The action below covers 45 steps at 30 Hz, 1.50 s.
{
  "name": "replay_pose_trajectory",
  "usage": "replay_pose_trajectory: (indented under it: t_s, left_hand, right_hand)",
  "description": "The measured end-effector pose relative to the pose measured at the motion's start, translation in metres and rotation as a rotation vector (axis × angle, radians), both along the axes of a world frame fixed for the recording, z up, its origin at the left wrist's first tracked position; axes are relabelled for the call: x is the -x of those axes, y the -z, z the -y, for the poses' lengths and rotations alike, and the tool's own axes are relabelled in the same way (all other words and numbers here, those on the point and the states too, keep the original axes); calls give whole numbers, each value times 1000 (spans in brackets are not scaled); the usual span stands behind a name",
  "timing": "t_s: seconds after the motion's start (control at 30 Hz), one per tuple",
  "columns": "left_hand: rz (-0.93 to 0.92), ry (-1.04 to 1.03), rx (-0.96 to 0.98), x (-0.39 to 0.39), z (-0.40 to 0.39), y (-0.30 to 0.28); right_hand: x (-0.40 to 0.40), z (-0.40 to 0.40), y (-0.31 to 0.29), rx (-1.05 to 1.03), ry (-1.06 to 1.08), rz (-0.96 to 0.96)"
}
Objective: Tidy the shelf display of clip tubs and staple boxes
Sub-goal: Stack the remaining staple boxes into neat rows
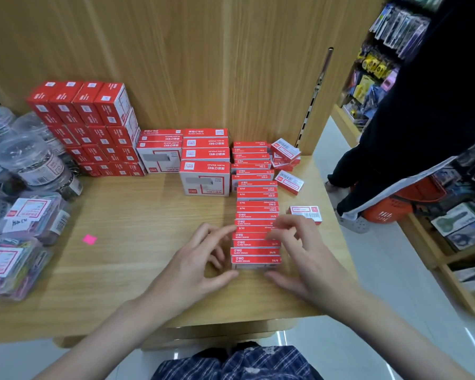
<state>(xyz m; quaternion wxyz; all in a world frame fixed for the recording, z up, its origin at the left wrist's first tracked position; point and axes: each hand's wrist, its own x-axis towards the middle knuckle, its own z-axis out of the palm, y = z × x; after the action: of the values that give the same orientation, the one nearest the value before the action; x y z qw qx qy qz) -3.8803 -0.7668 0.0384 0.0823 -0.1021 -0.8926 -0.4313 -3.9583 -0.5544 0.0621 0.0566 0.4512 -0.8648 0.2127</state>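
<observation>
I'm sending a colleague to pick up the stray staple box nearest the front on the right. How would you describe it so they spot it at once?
Find the long row of small red staple boxes running front to back on the wooden shelf. Right of it, near the shelf's edge, lies the lone box. Unlike its neighbours, it lies flat with a white barcode label facing up.
</observation>
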Motion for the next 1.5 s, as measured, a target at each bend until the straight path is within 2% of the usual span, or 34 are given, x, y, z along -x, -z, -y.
replay_pose_trajectory:
  t_s: [0.23, 0.53, 0.77, 0.9, 1.0, 1.1, 1.27, 1.5]
  left_hand:
    - [-8, -32, -57, 4, -5, 0]
    - [-43, -90, -23, 27, -2, 0]
    - [-122, -24, 265, 34, 9, -6]
    - [-166, -10, 333, 37, 10, -19]
    - [-282, -44, 475, 45, 9, -29]
    - [-327, -79, 685, 58, 1, -36]
    - [-275, -77, 928, 73, -7, -30]
    - [-258, -115, 945, 72, -5, -28]
  right_hand:
    - [4, 1, 10, -100, 36, 286]
    - [21, 15, 1, -161, 15, 305]
    - [27, 12, -5, -185, 16, 352]
    - [37, 13, -23, 16, -18, 369]
    - [50, 15, -29, 142, 33, 411]
    - [59, 22, -29, 181, 104, 443]
    - [59, 30, -24, 224, 67, 482]
    - [59, 30, -18, 218, 71, 508]
